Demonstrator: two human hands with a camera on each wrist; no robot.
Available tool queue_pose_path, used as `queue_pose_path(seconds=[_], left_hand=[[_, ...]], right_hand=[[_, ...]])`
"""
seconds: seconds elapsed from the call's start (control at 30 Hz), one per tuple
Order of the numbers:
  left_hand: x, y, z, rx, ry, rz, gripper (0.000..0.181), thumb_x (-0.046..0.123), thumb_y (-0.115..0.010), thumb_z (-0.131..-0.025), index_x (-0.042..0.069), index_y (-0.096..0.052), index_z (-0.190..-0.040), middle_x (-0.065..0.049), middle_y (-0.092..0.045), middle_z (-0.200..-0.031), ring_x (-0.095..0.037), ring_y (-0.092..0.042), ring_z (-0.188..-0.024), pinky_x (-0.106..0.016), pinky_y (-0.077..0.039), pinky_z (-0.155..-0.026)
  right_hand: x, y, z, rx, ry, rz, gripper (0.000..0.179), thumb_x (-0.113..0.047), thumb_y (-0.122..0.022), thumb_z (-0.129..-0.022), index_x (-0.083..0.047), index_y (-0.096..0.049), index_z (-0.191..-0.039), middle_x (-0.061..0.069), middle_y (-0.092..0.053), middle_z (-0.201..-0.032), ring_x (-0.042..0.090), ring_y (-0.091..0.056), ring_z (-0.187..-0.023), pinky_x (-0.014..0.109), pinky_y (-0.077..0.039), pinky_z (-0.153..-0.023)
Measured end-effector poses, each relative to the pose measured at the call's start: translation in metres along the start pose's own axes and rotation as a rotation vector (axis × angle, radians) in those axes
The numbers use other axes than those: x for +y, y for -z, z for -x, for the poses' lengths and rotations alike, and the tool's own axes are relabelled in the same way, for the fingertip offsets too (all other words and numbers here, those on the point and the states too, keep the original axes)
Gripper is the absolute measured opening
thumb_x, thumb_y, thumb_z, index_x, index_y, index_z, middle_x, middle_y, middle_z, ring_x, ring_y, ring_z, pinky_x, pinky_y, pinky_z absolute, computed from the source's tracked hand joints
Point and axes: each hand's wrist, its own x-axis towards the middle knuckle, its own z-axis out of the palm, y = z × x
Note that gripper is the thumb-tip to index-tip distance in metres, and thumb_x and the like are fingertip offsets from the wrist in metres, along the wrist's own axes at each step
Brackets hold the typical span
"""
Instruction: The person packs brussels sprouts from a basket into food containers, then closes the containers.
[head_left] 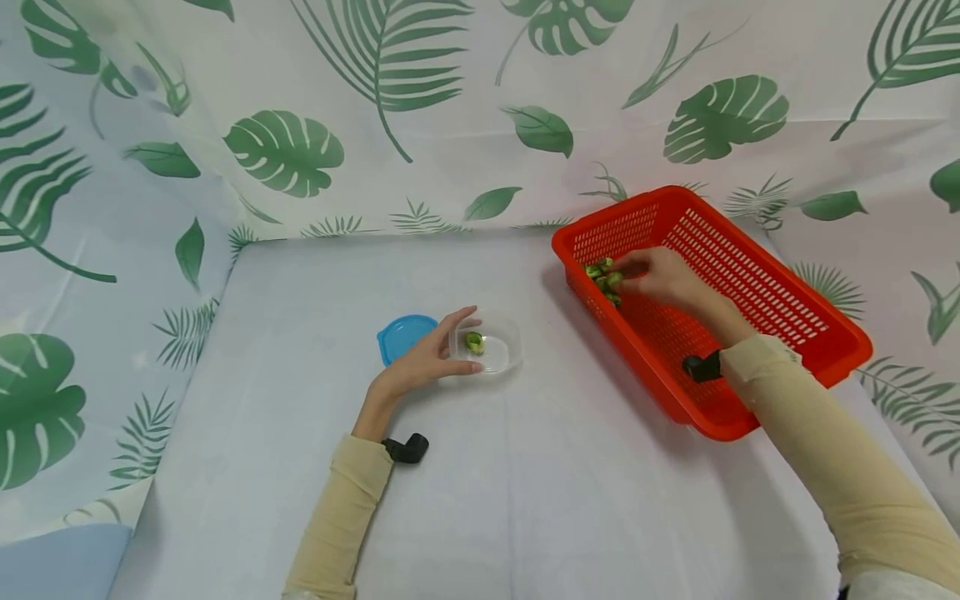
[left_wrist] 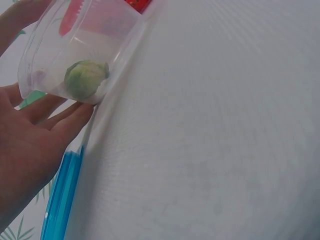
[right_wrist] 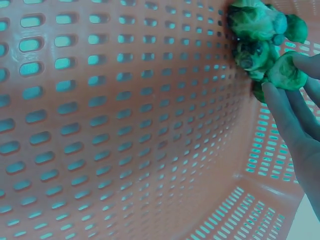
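R sleeve (head_left: 832, 462) nearest, RH (head_left: 663, 273) pinching sprout (right_wrist: 286, 73), LH (head_left: 420, 360) gripping upright tub (head_left: 496, 354), basket (head_left: 738, 260) w/ long axis diag.

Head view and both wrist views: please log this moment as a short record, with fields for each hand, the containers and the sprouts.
Left hand: fingers around the side of a clear, rounded plastic container
Container contents: one small green sprout
Lid: flat blue plastic lid, off the container, to its left
Right hand: inside the red, rectangular, perforated plastic basket, fingers pinching a round green sprout
Basket contents: a cluster of leafy green sprouts by the wall on the person's left
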Motion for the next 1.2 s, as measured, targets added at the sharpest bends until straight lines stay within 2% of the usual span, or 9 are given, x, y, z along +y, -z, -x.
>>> queue_pose_path(seconds=[0.2,0.5,0.9,1.2], left_hand=[[0.000,0.000,0.001,0.000,-0.005,-0.002,0.091,0.025,-0.077,-0.093,0.027,-0.022,-0.165,-0.001,-0.036,-0.165,-0.022,-0.017,-0.158,-0.055,-0.023,-0.123],[0.002,0.001,0.001,-0.001,0.002,0.003,0.090,0.027,-0.077,-0.093,0.030,-0.023,-0.164,0.000,-0.035,-0.165,-0.022,-0.019,-0.158,-0.055,-0.023,-0.124],[0.005,0.000,0.003,-0.006,0.005,0.005,0.091,0.029,-0.078,-0.093,0.027,-0.022,-0.165,0.001,-0.034,-0.165,-0.021,-0.019,-0.158,-0.055,-0.024,-0.123],[0.004,0.001,0.003,-0.002,0.015,-0.010,0.094,0.036,-0.079,-0.091,0.033,-0.022,-0.165,0.006,-0.033,-0.166,-0.021,-0.020,-0.157,-0.054,-0.026,-0.123]], right_hand=[[-0.007,0.003,0.005,0.044,0.021,0.007,0.037,-0.016,-0.071,-0.096,-0.005,-0.070,-0.131,0.023,-0.068,-0.128,0.035,-0.056,-0.116,0.049,-0.049,-0.096],[-0.016,0.006,0.009,0.087,0.063,0.000,0.036,-0.022,-0.073,-0.095,-0.007,-0.073,-0.128,0.019,-0.071,-0.123,0.030,-0.057,-0.110,0.034,-0.048,-0.085],[-0.030,0.007,0.014,0.110,0.081,-0.054,0.034,-0.026,-0.073,-0.096,-0.010,-0.074,-0.127,0.016,-0.072,-0.120,0.027,-0.057,-0.109,0.029,-0.048,-0.082],[-0.039,0.010,0.020,0.135,0.097,-0.089,0.035,-0.032,-0.074,-0.096,-0.012,-0.075,-0.124,0.012,-0.073,-0.117,0.021,-0.058,-0.107,0.027,-0.049,-0.082]])
